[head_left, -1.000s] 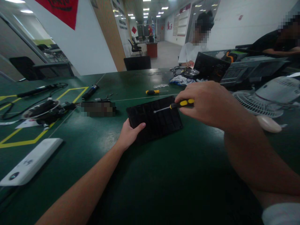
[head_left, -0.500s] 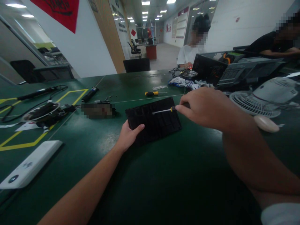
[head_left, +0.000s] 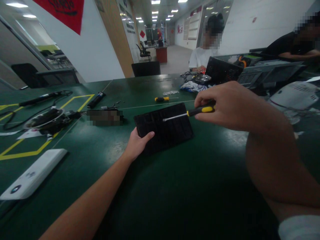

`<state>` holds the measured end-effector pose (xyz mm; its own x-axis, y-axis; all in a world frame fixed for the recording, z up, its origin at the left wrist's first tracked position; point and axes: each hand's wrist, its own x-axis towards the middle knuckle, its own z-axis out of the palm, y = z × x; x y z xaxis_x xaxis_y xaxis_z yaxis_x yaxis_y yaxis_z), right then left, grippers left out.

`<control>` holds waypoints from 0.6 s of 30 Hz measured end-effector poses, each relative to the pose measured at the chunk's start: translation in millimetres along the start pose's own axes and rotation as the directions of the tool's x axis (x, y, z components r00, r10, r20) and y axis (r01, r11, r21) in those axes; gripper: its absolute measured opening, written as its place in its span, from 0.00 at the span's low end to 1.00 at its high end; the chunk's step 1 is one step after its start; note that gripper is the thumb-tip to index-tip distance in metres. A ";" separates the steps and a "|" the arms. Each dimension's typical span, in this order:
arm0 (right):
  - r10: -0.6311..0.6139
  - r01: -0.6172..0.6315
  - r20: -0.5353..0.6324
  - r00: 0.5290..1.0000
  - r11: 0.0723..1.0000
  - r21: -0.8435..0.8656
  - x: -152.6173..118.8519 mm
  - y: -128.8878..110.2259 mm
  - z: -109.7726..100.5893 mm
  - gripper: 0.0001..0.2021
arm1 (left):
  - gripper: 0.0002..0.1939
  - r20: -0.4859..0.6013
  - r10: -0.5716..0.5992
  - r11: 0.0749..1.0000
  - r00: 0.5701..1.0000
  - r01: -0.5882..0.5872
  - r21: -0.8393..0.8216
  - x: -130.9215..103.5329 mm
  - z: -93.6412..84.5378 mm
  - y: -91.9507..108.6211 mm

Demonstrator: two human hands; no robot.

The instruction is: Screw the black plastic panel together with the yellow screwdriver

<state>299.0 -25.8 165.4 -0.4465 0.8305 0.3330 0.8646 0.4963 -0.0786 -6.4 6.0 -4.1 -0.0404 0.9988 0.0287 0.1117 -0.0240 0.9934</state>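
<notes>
My left hand [head_left: 138, 142] grips the lower left corner of a flat black rectangular panel [head_left: 172, 130], thumb on its upper face. The panel is tilted above the green table. My right hand [head_left: 225, 105] is closed around the black-and-yellow handle of a screwdriver [head_left: 176, 116], which points left. Its tip meets the panel's face near the middle; whether a screw sits there is too dark to tell. Just beyond the panel, a second yellow-and-black screwdriver [head_left: 163, 99] lies on the table.
On the green table [head_left: 190, 186], a white oblong case [head_left: 33, 175] lies at left. Behind it are a cabled round part [head_left: 46, 120] and a black cylinder [head_left: 96, 99]. A white fan [head_left: 293, 96] stands at right. A person in white [head_left: 202, 60] sits across the table.
My right hand has turned and shifted slightly right, with its grip loosened so that more of the screwdriver handle shows. My left hand and the panel have hardly moved.
</notes>
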 end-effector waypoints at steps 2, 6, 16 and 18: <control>0.013 -0.014 -0.050 0.999 1.000 -0.020 1.7 0.3 0.5 0.07 | 0.29 0.003 0.001 1.000 1.000 -0.001 -0.004 0.4 0.0 -0.3; -0.044 0.044 -0.085 0.995 0.999 -0.010 6.4 -0.1 3.1 0.07 | 0.29 0.012 0.013 1.000 1.000 -0.013 0.014 0.4 0.0 0.2; -0.085 0.084 -0.035 0.996 0.996 -0.011 11.5 -1.7 15.3 0.07 | 0.29 0.009 0.024 0.999 1.000 -0.024 0.023 -0.6 -0.5 0.5; -0.068 0.068 -0.029 0.997 0.998 -0.014 12.1 -2.4 15.6 0.08 | 0.29 0.009 0.021 0.999 1.000 -0.021 0.024 -0.9 -0.3 1.2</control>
<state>287.9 -13.1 154.9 -0.4974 0.7873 0.3644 0.8355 0.5478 -0.0430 -6.6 5.1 -2.9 -0.0295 0.9984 0.0486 0.1360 -0.0442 0.9897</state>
